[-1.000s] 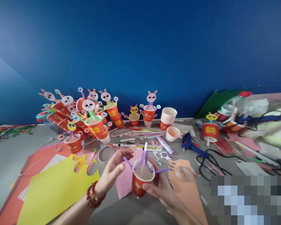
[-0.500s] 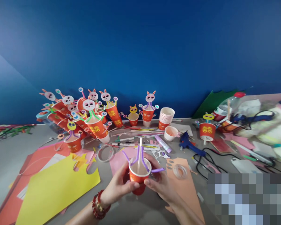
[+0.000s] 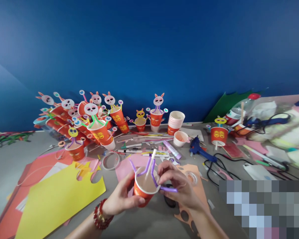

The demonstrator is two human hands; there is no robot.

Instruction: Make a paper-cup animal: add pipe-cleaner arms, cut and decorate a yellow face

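Note:
My left hand [image 3: 123,196] is closed around the side of a red paper cup [image 3: 142,196] with a white rim, held slightly tilted above the table. Bent purple straws stand inside the cup and stick out over its rim, with a white stick [image 3: 152,156] between them. At the cup's right rim, the thumb and fingers of my right hand [image 3: 175,182] pinch a purple straw [image 3: 168,189] where it crosses the edge. Part of that straw is hidden behind the fingers.
Several decorated cups [image 3: 98,131] crowd the back left. A cup stack [image 3: 175,121], a blue glue gun [image 3: 201,151] with a black cable and a glue stick [image 3: 171,149] lie behind the hands. Yellow paper [image 3: 62,199] is at left, cut orange paper [image 3: 191,199] at right.
My right hand has left the cup's side and moved up to pinch the purple straw at the rim. My left hand still holds the cup, which has tilted somewhat.

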